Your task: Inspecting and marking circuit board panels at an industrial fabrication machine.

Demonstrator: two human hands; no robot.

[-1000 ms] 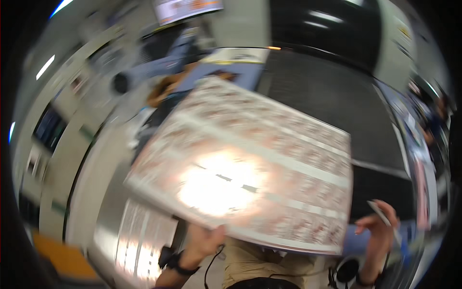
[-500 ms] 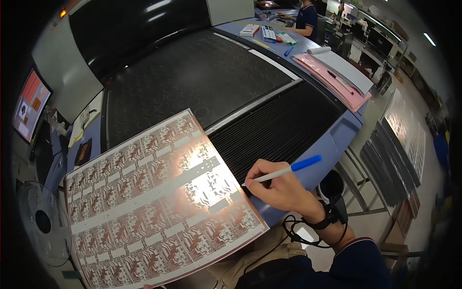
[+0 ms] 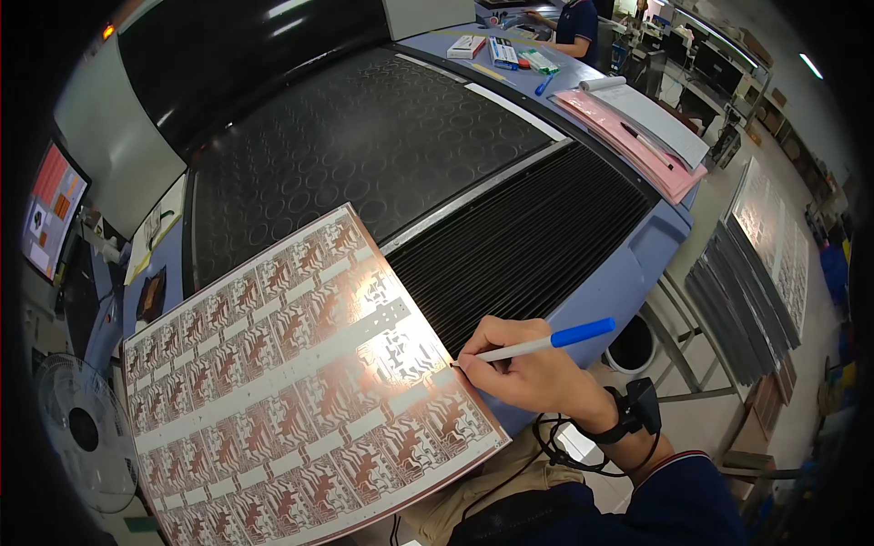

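Note:
My right hand (image 3: 528, 369) is closed around a white pen (image 3: 514, 349) with a blue cap pushed on its back end. The pen's tip is at the right edge of a large copper-and-silver circuit board panel (image 3: 218, 387); whether it touches the surface I cannot tell. Rows of repeated etched patterns cover this panel, and bright light glares off its right part. It lies tilted across the front of a machine bed (image 3: 364, 136) with a ribbed black strip (image 3: 528, 232). My left hand is out of view.
Pink and white papers (image 3: 637, 136) with a pen lie on the blue machine edge. Beyond are small boxes (image 3: 503, 53) and a co-worker (image 3: 575, 32). At left stand a monitor (image 3: 55, 209) and a fan (image 3: 84, 429). More panels (image 3: 765, 246) lean on a rack at right.
My right hand has shifted slightly down, and the pen's tip has come left onto the panel's edge. A fingertip at the panel's bottom edge has gone from view.

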